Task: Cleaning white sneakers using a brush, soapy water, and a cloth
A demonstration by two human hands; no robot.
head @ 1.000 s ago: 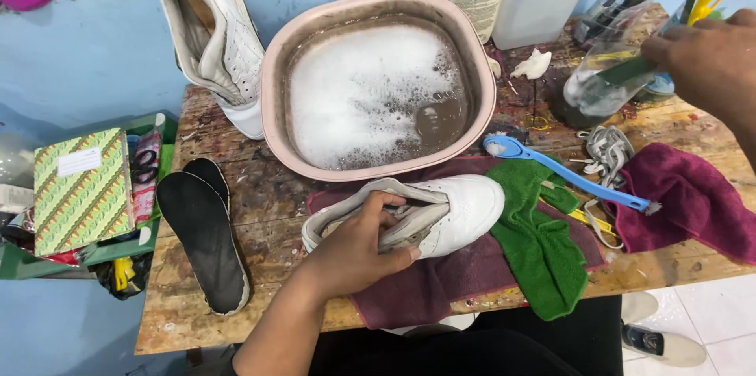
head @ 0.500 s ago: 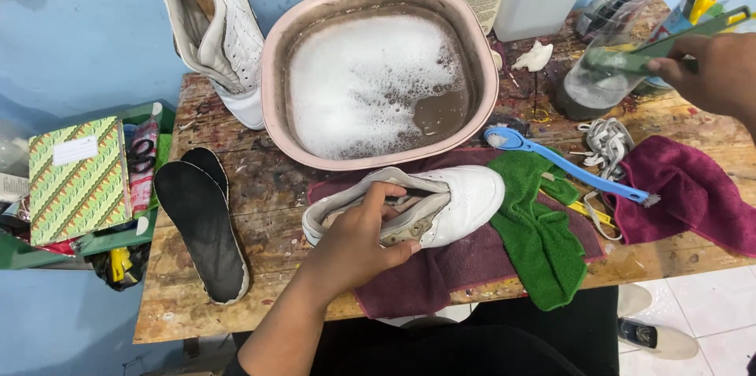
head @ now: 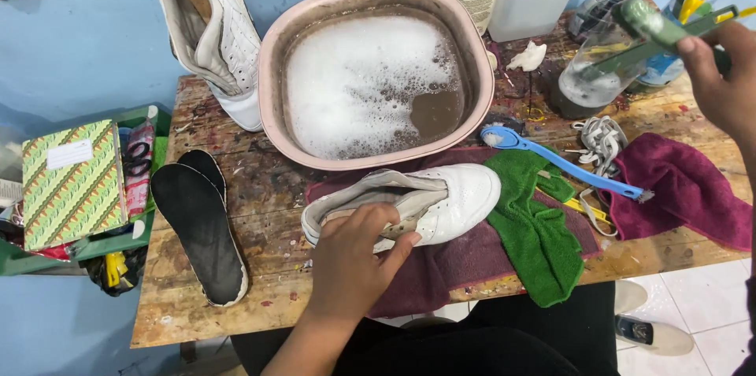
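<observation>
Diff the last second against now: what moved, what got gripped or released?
Right hand lifted the green brush up out of the clear jar, away toward the right; grip on it kept. Nothing released. Left hand stayed on the white shoe; basin, insoles and blue brush unmoved.

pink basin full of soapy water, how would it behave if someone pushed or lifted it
The pink oval plastic basin looks well filled with foamy, brownish water, so it is probably heavy for its size and would likely slosh if shoved. Its thin rim may flex under a one-handed lift. Broad and low on the paint-stained wooden table, it seems unlikely to tip.
</observation>
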